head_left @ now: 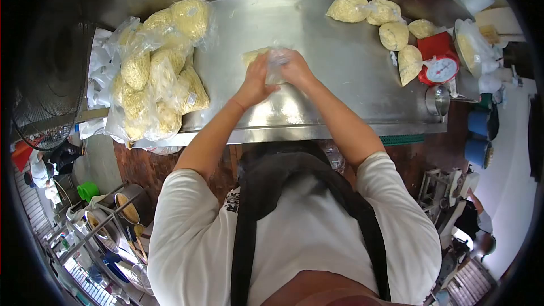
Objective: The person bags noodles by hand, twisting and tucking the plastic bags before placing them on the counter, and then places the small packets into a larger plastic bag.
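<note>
The step in hand looks like work on the loose plastic of a single clear bag, which lies between the two hands over the middle of the metal counter. Pale yellow strands, noodles by their look, show at its left end, beyond the left hand. The right hand is at the clear part, its fingers apparently grasping the plastic, though blur softens the detail. The left hand curves beside the filled end with its thumb held apart; whether its fingers are gripping the bag or only steadying it, I cannot tell. Nor can I tell whether the bag's mouth is open, twisted or tied. As I judge it, handling the bag from this hold calls for the right fingers to keep the slippery film gathered while the left hand supports the contents, with no hard squeeze on the strands; a slack hold could let the mouth fall open. To the left, a large heap of filled bags leans together near the counter's edge. At the far right, a smaller group of bags reaches the red scale, and a metal cup stands just beside that.
</note>
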`<action>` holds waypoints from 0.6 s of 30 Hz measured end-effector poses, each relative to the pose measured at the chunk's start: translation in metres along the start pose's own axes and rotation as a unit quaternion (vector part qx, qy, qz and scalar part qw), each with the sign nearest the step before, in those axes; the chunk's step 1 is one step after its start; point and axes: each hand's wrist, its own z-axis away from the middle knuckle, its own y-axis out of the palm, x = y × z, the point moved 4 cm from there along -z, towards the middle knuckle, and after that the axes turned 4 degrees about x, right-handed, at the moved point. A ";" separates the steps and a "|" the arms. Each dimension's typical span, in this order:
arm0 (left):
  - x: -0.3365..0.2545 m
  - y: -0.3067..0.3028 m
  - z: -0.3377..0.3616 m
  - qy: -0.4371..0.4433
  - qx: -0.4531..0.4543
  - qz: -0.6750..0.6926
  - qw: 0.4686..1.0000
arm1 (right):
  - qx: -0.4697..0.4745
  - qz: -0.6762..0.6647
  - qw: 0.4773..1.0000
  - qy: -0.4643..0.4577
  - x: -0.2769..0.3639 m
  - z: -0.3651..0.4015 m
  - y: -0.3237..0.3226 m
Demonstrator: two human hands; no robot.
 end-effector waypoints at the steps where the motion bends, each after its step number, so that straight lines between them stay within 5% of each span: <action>1: 0.001 0.004 0.005 -0.002 0.015 -0.028 0.999 | 0.042 0.011 0.999 -0.001 0.023 -0.002 -0.005; 2: 0.006 -0.005 -0.004 -0.029 0.044 -0.019 0.998 | 0.083 0.023 0.996 -0.002 0.035 -0.002 -0.007; 3: 0.008 -0.011 -0.014 -0.058 0.074 -0.009 0.996 | 0.021 0.022 0.999 -0.036 0.037 0.001 -0.015; 5: -0.003 -0.018 -0.027 -0.112 -0.003 0.088 0.990 | -0.093 0.021 0.990 -0.101 0.040 0.017 -0.031; 8: 0.000 -0.005 -0.037 -0.222 -0.028 0.150 0.963 | 0.002 0.171 0.985 0.013 0.005 0.052 0.006; 10: -0.007 0.021 -0.040 -0.247 -0.012 0.168 0.954 | -0.065 0.231 0.970 -0.038 0.014 0.064 0.029; 11: 0.001 0.025 -0.034 -0.320 0.014 0.272 0.907 | -0.126 0.262 0.956 -0.046 0.018 0.068 0.032; 13: 0.009 0.008 -0.029 -0.446 0.067 0.459 0.765 | -0.038 0.221 0.974 -0.003 -0.006 0.050 0.021; 14: 0.013 -0.006 -0.026 -0.411 0.061 0.502 0.759 | 0.003 0.200 0.980 0.016 -0.017 0.040 0.015; 18: 0.027 0.008 0.011 -0.224 0.099 0.268 0.932 | 0.033 0.071 0.997 0.016 -0.004 0.025 0.001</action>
